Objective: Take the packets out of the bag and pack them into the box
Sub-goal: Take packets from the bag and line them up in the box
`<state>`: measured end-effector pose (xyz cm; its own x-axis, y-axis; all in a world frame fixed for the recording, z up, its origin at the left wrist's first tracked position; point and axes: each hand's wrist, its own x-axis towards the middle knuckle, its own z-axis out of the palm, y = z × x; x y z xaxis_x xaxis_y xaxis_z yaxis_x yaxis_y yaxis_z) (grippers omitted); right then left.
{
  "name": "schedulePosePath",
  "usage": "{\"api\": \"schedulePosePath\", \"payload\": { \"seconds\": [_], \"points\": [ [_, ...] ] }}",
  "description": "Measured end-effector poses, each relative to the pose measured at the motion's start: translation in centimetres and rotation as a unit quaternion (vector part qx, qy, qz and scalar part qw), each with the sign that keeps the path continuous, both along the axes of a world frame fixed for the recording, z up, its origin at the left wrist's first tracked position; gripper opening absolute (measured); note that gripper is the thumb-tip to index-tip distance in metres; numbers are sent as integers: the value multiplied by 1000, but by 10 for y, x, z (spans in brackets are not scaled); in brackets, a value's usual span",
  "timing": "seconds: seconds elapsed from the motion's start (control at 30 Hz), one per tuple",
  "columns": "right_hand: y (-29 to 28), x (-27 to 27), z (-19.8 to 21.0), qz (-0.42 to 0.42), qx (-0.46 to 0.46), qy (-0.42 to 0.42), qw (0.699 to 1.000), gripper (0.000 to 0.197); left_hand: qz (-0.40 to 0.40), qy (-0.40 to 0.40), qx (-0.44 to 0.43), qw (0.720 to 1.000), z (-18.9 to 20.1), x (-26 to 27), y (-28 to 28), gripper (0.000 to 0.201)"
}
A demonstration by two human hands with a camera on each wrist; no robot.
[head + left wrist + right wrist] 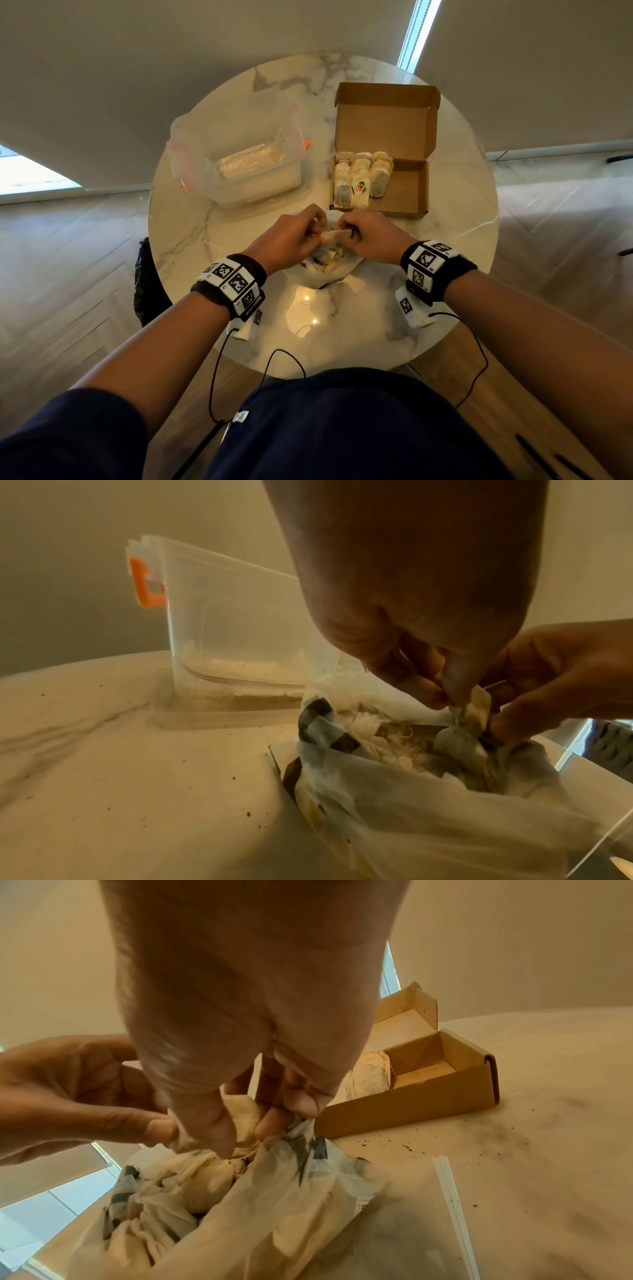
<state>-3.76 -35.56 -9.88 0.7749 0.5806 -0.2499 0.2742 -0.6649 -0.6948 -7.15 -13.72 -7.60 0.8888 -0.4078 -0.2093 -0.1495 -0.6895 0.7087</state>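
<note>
A round marble table (212, 219) stands on herringbone wood floor (68, 260) before pale blinds (171, 51).

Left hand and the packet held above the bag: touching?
Touching. The right wrist view shows the left hand pinching one end of the packet while the right hand grips the other.

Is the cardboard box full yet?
Partly full. In the box, packets fill the left side; the right side shows bare cardboard.

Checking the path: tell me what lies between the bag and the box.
Bare marble, head view: a short strip of table separates bag from box.
</note>
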Motion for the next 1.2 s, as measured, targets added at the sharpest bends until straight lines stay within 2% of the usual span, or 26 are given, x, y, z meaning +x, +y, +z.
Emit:
{"api": "schedulePosePath", "payload": {
  "seconds": [0.07,0.2,0.3,0.37,0.43,0.5,0.57,0.7,0.8,0.93,1.0,1.07,1.2],
  "points": [
    [2,-2,1,12,-11,11,1000,18,1,-8,-14,1000,1,2,-1,25],
    [2,-5,-3,10,-24,-21,999,22,30,-29,-26,999,-1,7,-6,22],
    [1,-5,-7,-19,-20,-24,999,23,42,-24,36,998,-16,6,-7,10],
    [1,-5,-11,-33,-22,-26,999,29,-7,-8,86,996,-33,2,-7,7],
    [4,-5,-11,-32,-26,-25,999,37,-47,2,130,990,-49,-5,-6,16],
    [5,-4,-8,-22,-28,-38,999,42,-49,-8,164,985,-60,-9,-7,29],
    [5,-4,-7,-21,-27,-42,999,40,-40,-24,176,983,-65,-10,-10,33],
    [1,-5,-13,-50,-3,-18,999,25,-44,-46,167,984,-64,-4,-12,26],
    [-2,-4,-14,-70,0,-9,997,16,-1,-53,127,990,-54,2,-10,26],
    [-5,-1,-15,-79,7,-12,997,22,56,-95,63,992,-37,7,-5,15],
    [-5,-1,-16,-85,11,-13,996,22,27,-99,44,994,-30,5,-1,10],
    [-5,0,-16,-90,10,-13,996,20,-26,-67,53,996,-32,3,1,9],
    [-3,-1,-17,-93,1,-9,996,19,-58,-36,81,994,-44,-2,2,22]
  ]
}}
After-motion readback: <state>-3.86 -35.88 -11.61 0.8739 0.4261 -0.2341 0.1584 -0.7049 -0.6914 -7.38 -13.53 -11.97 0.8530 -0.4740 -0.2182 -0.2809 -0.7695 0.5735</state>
